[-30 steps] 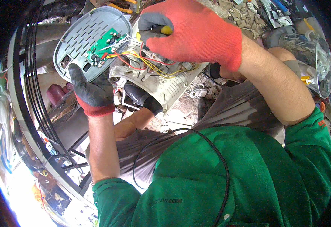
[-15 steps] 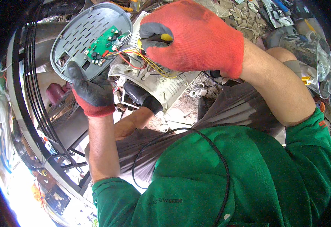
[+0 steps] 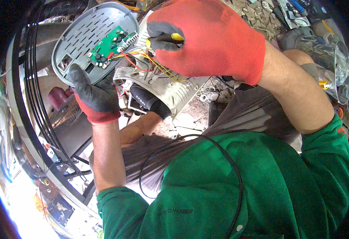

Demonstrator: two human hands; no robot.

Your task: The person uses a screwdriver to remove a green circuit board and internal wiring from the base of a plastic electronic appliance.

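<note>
Your right grip (image 3: 208, 40) is curled round the yellow-handled tool (image 3: 176, 37), its thin metal end pointing left toward the green board (image 3: 106, 47); whether it touches, you cannot tell. Your left grip (image 3: 96, 93) clasps the lower edge of the grey cover (image 3: 72, 34), thumb on the near face, fingers mostly hidden. The board lies on the cover's inner side, and wires (image 3: 160, 67) run from it over the pale housing (image 3: 184, 93).

Matt grey plastic cover (image 3: 74, 36); on it, glossy circuit board (image 3: 110, 46); right of the cover, knitted red cloth glove (image 3: 212, 42).
</note>
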